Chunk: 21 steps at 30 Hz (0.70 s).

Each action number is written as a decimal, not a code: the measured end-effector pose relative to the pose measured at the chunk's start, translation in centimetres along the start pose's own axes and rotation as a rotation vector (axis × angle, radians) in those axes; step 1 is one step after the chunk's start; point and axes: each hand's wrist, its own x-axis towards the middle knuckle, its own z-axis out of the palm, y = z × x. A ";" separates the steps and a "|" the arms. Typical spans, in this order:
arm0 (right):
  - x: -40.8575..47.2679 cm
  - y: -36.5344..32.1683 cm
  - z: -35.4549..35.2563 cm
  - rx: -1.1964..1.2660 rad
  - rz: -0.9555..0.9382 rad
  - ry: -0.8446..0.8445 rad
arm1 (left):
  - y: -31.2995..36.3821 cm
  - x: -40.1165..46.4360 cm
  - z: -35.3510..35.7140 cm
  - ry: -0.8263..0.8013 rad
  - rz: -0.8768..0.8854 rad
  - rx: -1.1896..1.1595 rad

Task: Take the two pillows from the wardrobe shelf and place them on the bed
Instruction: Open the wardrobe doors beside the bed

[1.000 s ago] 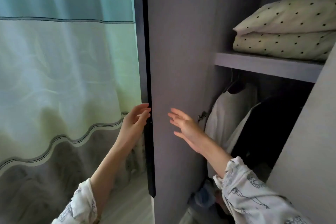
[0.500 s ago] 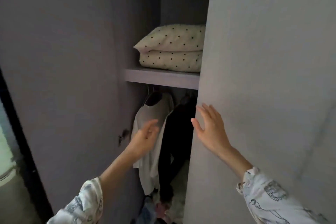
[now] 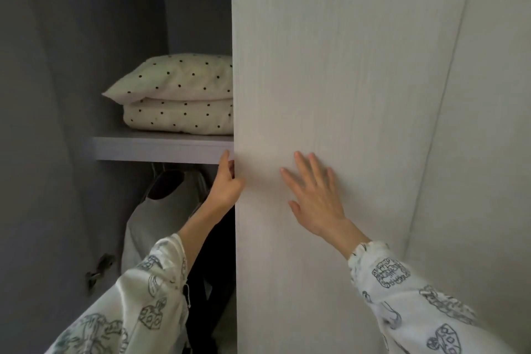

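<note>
Two polka-dot pillows [image 3: 181,95] lie stacked on the wardrobe shelf [image 3: 161,148], their right ends hidden behind the right-hand wardrobe door [image 3: 344,80]. The left hand [image 3: 227,184] curls its fingers round that door's left edge, just below the shelf. The right hand [image 3: 314,195] lies flat on the door face, fingers spread. Hanging clothes [image 3: 163,210] show beneath the shelf.

Saw soft matt cotton-like cloth, cream with small dark dots, on the two stacked pillows [image 3: 184,95]; lay on a smooth, matt grey board shelf [image 3: 161,148]. Showed a pale, matt door [image 3: 330,66] with a fine vertical wood-grain texture, and a small dull metal hinge [image 3: 99,267] on the dark, smooth inner wall. Looked silky and faintly glossy on the printed white sleeves [image 3: 416,296], plain and matt on the hanging light garment [image 3: 161,218].
</note>
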 end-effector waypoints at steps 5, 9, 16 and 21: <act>-0.2 -0.6 0.5 -0.030 0.016 -0.005 | -0.6 0.2 -1.4 -0.020 -0.001 -0.098; -1.3 -1.2 0.5 -0.004 0.027 0.007 | -0.7 -0.9 -2.7 -0.035 -0.025 -0.159; -5.1 -4.9 -0.7 0.193 0.106 0.052 | -0.4 -5.1 -3.2 -0.061 0.071 -0.181; -8.4 -7.5 -2.3 0.421 0.174 0.029 | 0.1 -8.6 -3.4 -0.119 0.094 -0.254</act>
